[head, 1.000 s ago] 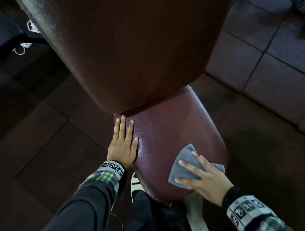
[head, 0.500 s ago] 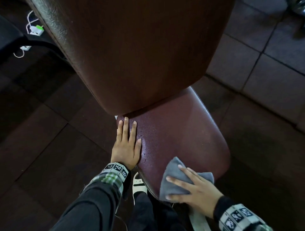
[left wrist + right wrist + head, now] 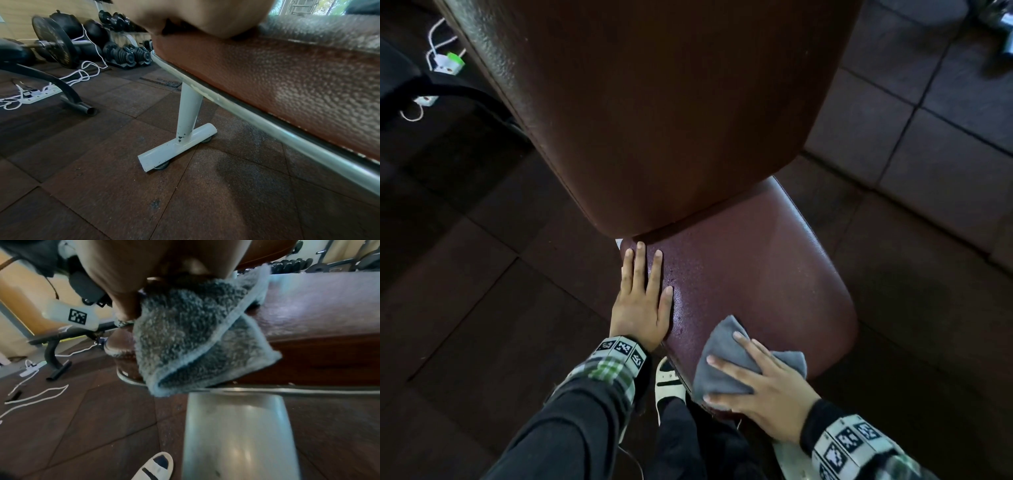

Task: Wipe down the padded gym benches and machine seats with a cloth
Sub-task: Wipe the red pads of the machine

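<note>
The right hand (image 3: 767,394) presses a folded grey cloth (image 3: 726,370) onto the near edge of the maroon seat pad (image 3: 763,274), fingers (image 3: 746,346) spread nearly straight over it. In the right wrist view the thumb seems tucked under the cloth's fold. The left hand (image 3: 640,301) lies flat on the pad's left edge, fingers straight and together, below the raised backrest (image 3: 654,113).
</note>
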The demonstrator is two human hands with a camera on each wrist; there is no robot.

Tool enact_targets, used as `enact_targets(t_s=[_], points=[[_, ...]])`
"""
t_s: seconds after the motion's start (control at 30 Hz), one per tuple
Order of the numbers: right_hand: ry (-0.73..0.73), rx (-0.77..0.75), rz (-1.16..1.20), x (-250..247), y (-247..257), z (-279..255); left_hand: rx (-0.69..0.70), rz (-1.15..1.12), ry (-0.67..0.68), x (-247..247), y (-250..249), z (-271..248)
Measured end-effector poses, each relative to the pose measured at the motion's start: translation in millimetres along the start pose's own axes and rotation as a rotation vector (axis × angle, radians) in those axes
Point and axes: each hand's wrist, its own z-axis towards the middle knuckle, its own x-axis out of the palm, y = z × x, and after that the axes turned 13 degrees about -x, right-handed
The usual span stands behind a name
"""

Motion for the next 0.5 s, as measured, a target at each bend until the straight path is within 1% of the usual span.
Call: enact_targets(t_s=[0.13, 0.2, 0.27, 0.3, 0.4, 0.43, 0.5], points=[[-0.043, 0.094, -0.070, 2.3, -12.3, -30.7, -0.021, 0.018, 0.032, -5.5, -1.8, -0.7], [-0.109, 0.187, -0.040, -7.9, -22.3, -30.4, -0.036, -0.011, 0.057, -12.1, -5.1, -2.2], [-0.188, 0.285, 0.041, -16.8, -28.8, -17.8, -0.079, -0.072, 0.085, -18.3, -10.4, -9.7], [-0.211, 0.310, 0.077, -19.6, -30.1, -7.1, -0.101, -0.100, 0.078, -20.5, -14.3, -16.7], [-0.298, 0.291, 0.227, -23.5, -30.3, 25.1, -0.113, -0.110, -0.006, -24.3, -34.4, -50.1], [-0.348, 0.278, 0.315, -26.0, -31.5, 31.2, -0.100, -0.109, -0.039, -23.9, -43.1, -62.1], [-0.436, 0.312, 0.480, -29.9, -37.2, 32.4, -0.066, -0.119, -0.064, -21.0, -63.1, -82.4]])
